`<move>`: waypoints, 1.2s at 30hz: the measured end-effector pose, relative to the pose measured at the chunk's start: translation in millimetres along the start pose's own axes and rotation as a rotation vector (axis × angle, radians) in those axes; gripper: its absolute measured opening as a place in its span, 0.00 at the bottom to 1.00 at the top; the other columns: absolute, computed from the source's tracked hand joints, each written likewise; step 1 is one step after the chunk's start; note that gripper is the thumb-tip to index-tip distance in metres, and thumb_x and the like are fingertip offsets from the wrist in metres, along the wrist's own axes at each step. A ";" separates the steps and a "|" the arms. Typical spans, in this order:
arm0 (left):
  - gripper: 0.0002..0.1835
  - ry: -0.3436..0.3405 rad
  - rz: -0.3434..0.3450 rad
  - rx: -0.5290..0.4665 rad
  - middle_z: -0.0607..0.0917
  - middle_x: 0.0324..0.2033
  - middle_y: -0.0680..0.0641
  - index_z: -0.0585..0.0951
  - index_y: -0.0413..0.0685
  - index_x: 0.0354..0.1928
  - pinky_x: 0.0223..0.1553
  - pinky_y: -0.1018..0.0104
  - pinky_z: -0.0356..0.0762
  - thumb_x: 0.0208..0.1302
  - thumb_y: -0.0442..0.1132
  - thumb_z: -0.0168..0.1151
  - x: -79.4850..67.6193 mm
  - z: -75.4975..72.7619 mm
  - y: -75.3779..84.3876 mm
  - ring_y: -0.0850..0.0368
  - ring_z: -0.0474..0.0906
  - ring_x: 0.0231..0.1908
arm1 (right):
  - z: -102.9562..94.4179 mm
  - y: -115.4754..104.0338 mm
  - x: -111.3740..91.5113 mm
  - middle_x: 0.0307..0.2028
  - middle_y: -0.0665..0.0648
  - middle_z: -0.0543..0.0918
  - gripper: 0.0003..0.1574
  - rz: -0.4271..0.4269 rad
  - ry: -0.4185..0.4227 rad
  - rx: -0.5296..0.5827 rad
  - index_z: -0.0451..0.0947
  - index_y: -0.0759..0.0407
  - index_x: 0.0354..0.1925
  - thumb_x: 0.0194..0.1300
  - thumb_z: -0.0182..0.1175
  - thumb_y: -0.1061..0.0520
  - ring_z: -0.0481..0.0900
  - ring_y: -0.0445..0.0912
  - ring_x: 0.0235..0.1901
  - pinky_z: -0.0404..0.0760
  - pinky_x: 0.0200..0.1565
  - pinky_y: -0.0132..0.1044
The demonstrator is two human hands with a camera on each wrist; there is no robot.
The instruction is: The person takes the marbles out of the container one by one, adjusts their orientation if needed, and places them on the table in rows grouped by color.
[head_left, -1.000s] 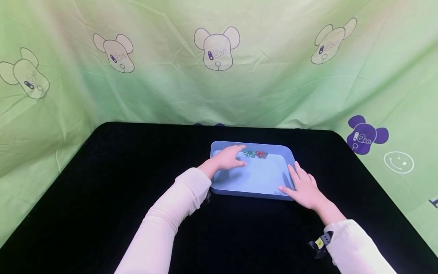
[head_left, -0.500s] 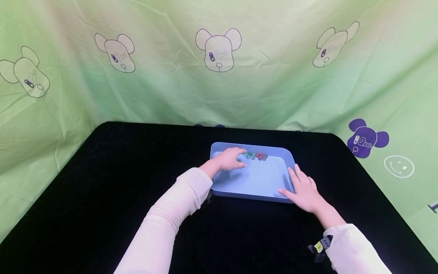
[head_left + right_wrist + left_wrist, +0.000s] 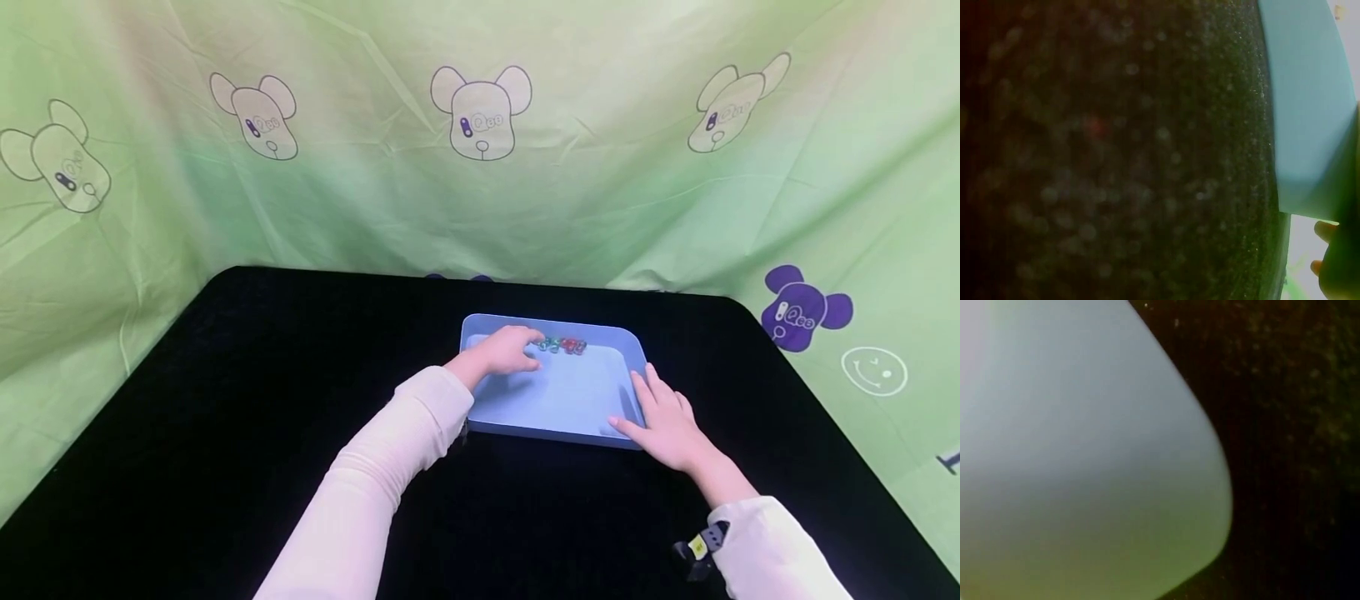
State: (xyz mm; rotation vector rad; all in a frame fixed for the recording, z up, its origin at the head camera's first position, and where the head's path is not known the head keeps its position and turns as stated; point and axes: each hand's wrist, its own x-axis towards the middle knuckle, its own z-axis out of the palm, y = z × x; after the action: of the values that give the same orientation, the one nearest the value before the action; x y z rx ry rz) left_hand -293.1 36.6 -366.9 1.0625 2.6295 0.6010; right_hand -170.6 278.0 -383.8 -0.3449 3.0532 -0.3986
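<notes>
A shallow blue tray [image 3: 570,396] sits on the black table. Along its far side lies a short row of small glassy pieces, green ones [image 3: 553,344] on the left and red ones [image 3: 572,346] on the right. My left hand [image 3: 506,351] reaches over the tray's left side, thumb and index finger spread apart, the index fingertip overlapping the left end of the green pieces. At the tray's right rim rests my right hand [image 3: 667,425] with fingers extended. The right wrist view shows the tray's blue wall [image 3: 1310,112] and fingertips [image 3: 1324,231] at the lower right edge.
Black cloth [image 3: 262,400] covers the table around the tray. Behind and beside it hangs a green curtain [image 3: 360,192] with cartoon bear heads. A small black device [image 3: 701,546] is strapped at the right sleeve. A pale blurred surface [image 3: 1097,437] fills much of the left wrist view.
My left hand has edged slightly right, and its index finger now covers more of the green pieces. The right hand stays at the tray's rim. The head view has shifted a little.
</notes>
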 end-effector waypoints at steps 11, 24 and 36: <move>0.24 0.030 -0.028 -0.014 0.74 0.48 0.48 0.69 0.44 0.55 0.46 0.73 0.64 0.55 0.43 0.57 6.6 4.2 1.1 0.59 0.71 0.45 | 0.2 -0.6 -2.4 0.62 0.73 0.41 0.52 0.002 0.010 0.012 0.45 0.73 0.61 0.56 0.49 0.36 0.43 0.64 0.59 0.43 0.52 0.61; 0.21 0.168 -0.006 -0.080 0.78 0.31 0.59 0.75 0.56 0.44 0.39 0.72 0.67 0.44 0.49 0.65 117.0 82.9 -91.5 0.66 0.72 0.35 | -1.9 -0.9 -1.7 0.61 0.73 0.41 0.52 0.006 0.011 -0.001 0.45 0.73 0.61 0.56 0.48 0.36 0.43 0.64 0.59 0.42 0.52 0.61; 0.20 0.139 -0.079 -0.180 0.78 0.32 0.57 0.76 0.52 0.44 0.36 0.74 0.68 0.46 0.44 0.66 101.7 68.4 -78.4 0.65 0.72 0.35 | -3.5 -2.5 -1.9 0.62 0.73 0.40 0.52 0.012 0.000 0.012 0.44 0.73 0.62 0.57 0.48 0.36 0.42 0.63 0.60 0.42 0.52 0.61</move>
State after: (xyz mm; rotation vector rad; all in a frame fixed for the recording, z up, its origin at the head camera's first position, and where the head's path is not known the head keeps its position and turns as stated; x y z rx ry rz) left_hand -387.2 76.6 -470.4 0.8891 2.6569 0.9039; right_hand -168.5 276.9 -379.7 -0.3262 3.0502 -0.4154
